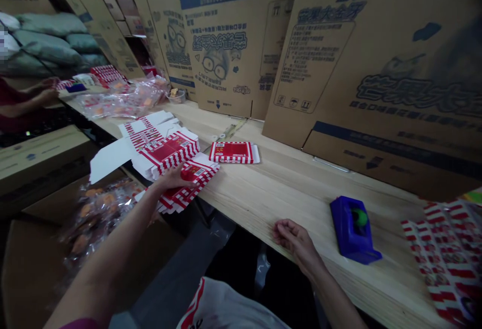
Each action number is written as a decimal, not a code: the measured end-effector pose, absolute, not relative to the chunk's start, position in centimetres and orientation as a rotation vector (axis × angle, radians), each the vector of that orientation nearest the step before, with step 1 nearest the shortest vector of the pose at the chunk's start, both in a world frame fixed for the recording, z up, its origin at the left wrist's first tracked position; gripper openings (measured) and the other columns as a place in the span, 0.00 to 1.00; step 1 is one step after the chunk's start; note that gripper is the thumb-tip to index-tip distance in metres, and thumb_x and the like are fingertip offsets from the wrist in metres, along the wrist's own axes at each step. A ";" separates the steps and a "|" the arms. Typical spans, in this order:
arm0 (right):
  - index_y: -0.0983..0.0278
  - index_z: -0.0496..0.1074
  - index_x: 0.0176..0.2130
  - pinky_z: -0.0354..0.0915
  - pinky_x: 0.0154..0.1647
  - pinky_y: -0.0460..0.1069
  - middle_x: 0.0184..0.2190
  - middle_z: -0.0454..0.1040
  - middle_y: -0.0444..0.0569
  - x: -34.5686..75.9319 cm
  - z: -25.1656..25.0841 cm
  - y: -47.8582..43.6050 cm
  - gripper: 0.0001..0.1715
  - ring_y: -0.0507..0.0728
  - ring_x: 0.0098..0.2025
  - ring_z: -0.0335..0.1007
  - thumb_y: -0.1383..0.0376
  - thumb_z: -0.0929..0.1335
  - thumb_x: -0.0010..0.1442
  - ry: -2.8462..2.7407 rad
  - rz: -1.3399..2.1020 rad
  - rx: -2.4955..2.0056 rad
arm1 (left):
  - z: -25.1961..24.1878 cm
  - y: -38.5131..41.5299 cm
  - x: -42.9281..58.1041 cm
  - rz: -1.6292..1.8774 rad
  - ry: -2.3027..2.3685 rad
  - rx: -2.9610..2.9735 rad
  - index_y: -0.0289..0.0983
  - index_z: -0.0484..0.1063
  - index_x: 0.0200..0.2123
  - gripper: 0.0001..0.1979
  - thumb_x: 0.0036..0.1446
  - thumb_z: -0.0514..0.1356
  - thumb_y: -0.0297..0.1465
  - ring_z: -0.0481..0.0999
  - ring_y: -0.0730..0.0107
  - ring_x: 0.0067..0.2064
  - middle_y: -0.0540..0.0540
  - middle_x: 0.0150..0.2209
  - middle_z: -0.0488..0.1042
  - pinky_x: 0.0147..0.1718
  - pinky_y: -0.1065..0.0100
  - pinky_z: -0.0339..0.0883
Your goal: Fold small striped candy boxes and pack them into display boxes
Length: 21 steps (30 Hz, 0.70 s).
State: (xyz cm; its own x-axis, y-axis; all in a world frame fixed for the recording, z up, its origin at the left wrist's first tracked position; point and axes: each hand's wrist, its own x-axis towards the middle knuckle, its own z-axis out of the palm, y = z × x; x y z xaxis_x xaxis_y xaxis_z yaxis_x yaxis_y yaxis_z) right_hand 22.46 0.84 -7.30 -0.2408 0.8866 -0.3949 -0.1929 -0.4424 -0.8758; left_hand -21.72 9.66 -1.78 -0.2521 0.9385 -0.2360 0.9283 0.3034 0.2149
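My left hand [173, 179] is closed on a stack of flat red-and-white striped cartons [198, 172] at the table's front edge, thumb on top; its other fingers are mostly hidden. Behind it lies a larger pile of the same cartons [169, 147], some with white flaps spread out. A single carton [233, 152] lies flat to the right of the piles. My right hand [295, 241] rests by the front edge with fingers curled in and nothing visible in them. To its right stands a blue tape dispenser [352, 231] with a green core.
Tall cardboard boxes [226, 58] line the table's back. Striped cartons [448, 253] stand at the right end. Wrapped snacks fill plastic bags [124, 98] at the far left and an open box [101, 208] below. Another person's arm [33, 100] shows at left.
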 end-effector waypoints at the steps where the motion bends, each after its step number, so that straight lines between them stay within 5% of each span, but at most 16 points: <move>1: 0.65 0.74 0.32 0.65 0.32 0.45 0.28 0.75 0.46 22.4 -7.2 0.8 0.21 0.50 0.29 0.69 0.51 0.77 0.47 -0.925 1.784 -1.225 | -1.8 9.6 -21.6 0.037 2.255 1.686 0.37 0.56 0.63 0.56 0.33 0.65 0.58 0.60 0.37 0.63 0.31 0.63 0.61 0.57 0.52 0.57; 8: 0.64 0.73 0.32 0.65 0.32 0.45 0.28 0.76 0.46 21.6 -6.3 0.4 0.23 0.51 0.29 0.70 0.50 0.77 0.46 -0.971 1.721 -1.238 | -1.1 8.8 -20.6 0.037 2.472 1.638 0.35 0.44 0.67 0.60 0.36 0.66 0.54 0.51 0.28 0.65 0.24 0.64 0.54 0.56 0.39 0.52; 15: 0.64 0.73 0.30 0.67 0.32 0.48 0.25 0.74 0.46 16.2 -5.3 2.6 0.23 0.53 0.29 0.71 0.49 0.76 0.45 -1.255 1.687 -1.103 | -3.2 6.7 -17.1 -0.149 2.432 1.775 0.34 0.46 0.67 0.63 0.31 0.68 0.52 0.55 0.29 0.62 0.23 0.62 0.55 0.55 0.39 0.51; 21: 0.64 0.72 0.39 0.67 0.41 0.50 0.39 0.76 0.51 10.5 -3.4 8.6 0.16 0.57 0.41 0.72 0.56 0.70 0.54 -1.696 1.261 -1.044 | -2.1 3.9 -11.1 0.055 2.282 2.305 0.33 0.44 0.68 0.63 0.30 0.69 0.47 0.47 0.28 0.65 0.22 0.64 0.49 0.58 0.35 0.39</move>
State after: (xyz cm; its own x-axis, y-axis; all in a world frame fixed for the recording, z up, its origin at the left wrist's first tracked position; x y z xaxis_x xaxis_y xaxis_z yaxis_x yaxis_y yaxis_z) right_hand 10.51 8.63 -3.37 -0.3728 0.9221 0.1033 0.1662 0.1758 -0.9703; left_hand -11.09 3.93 -2.14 0.0122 0.9953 0.0961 0.9988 -0.0076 -0.0488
